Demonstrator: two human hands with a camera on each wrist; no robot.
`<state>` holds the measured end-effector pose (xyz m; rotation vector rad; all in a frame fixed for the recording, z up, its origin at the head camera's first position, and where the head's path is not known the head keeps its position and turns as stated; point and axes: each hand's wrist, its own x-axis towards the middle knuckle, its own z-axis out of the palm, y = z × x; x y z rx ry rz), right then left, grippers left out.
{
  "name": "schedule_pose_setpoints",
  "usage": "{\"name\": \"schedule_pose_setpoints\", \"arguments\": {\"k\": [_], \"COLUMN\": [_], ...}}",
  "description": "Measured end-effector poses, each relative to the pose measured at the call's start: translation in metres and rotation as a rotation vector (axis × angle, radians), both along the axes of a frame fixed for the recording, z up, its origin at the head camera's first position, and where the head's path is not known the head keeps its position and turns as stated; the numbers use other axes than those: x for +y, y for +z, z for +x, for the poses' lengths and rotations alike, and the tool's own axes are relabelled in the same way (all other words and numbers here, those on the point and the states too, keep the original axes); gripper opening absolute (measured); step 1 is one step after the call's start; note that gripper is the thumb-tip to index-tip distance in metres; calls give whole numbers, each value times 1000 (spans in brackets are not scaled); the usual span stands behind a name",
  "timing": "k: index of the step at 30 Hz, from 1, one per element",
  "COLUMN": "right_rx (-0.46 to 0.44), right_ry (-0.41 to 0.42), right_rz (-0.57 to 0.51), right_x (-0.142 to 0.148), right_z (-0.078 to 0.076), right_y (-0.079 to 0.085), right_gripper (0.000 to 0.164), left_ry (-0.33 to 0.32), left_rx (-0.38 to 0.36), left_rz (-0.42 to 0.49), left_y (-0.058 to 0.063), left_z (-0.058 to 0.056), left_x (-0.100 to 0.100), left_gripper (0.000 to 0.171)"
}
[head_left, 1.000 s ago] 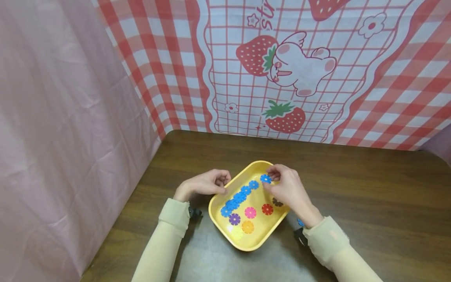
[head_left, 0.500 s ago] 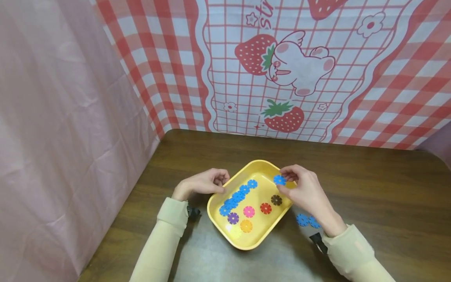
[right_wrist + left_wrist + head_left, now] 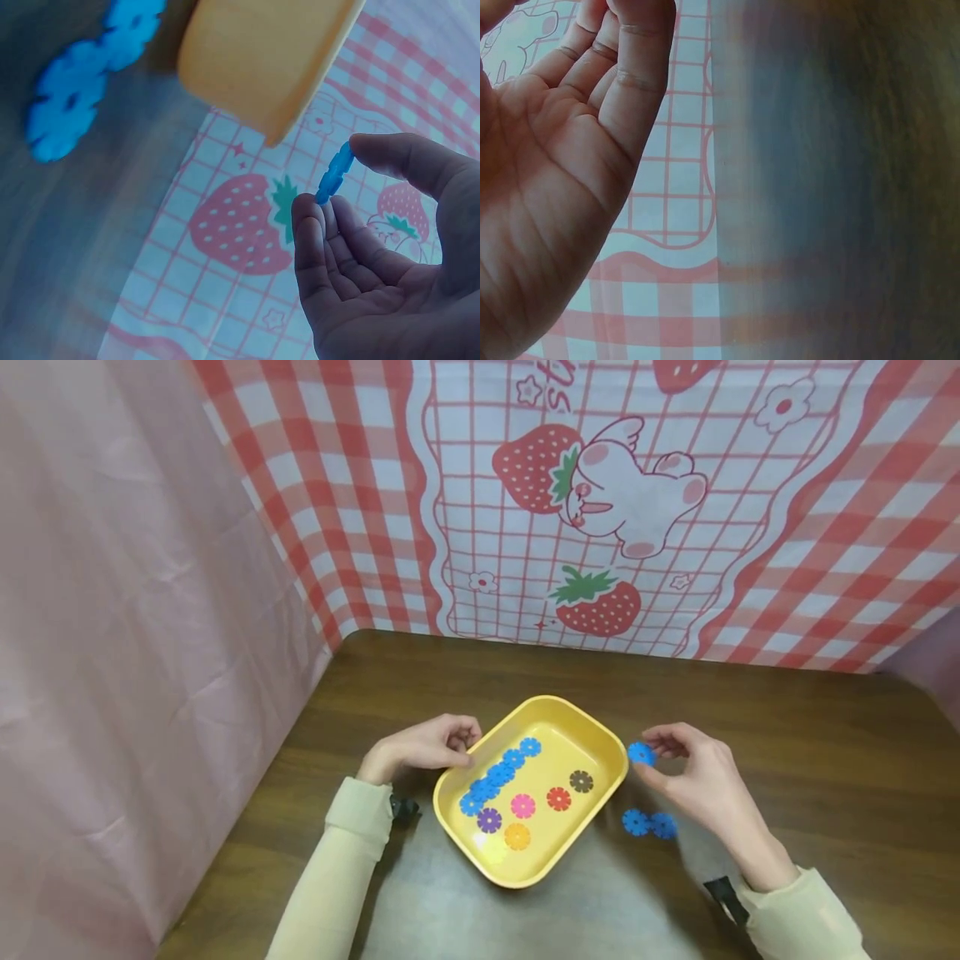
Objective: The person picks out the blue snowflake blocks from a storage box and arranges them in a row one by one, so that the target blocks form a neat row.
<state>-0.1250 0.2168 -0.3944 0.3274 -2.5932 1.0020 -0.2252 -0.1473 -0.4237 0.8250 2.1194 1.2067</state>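
My right hand (image 3: pixel 697 768) pinches a blue notched snowflake building disc (image 3: pixel 641 753) between thumb and fingertips, just right of the yellow tray (image 3: pixel 572 853). The right wrist view shows that disc (image 3: pixel 335 172) edge-on. Two blue snowflake discs (image 3: pixel 636 822) lie side by side on the table below this hand. My left hand (image 3: pixel 427 745) is at the tray's left rim, thumb tip right at the edge and fingers loosely curled; its palm (image 3: pixel 562 172) fills part of the left wrist view. Inside the tray, several blue discs (image 3: pixel 500 774) overlap in a slanting row.
Single discs in purple (image 3: pixel 489 820), pink (image 3: pixel 522 806), orange (image 3: pixel 517 837), red (image 3: pixel 558 799) and brown (image 3: pixel 581 782) lie in the tray, with a pale yellow one (image 3: pixel 493 853). Behind the wooden table (image 3: pixel 810 735) hangs a strawberry-print cloth (image 3: pixel 600 607); a pink curtain (image 3: pixel 165 610) hangs left.
My right hand has carried the blue disc from inside the tray, over its right rim, to the right. The two discs on the table have come fully into view. My left hand stays at the rim.
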Motion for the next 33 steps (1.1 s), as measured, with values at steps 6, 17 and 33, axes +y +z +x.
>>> {"name": "schedule_pose_setpoints", "arguments": {"k": [6, 17, 33], "right_rx": [11, -5, -140], "right_ry": [-16, -39, -4], "right_rz": [6, 36, 67], "right_x": [13, 43, 63], "right_z": [7, 17, 34], "right_y": [-7, -26, -42], "right_gripper": [35, 38, 32], "left_ry": [5, -2, -16], "left_rx": [-9, -13, 0], "left_rz": [-3, 10, 10], "left_y": [2, 1, -1], "left_z": [1, 0, 1], "left_x": [-3, -1, 0], "left_gripper": [17, 17, 16]}}
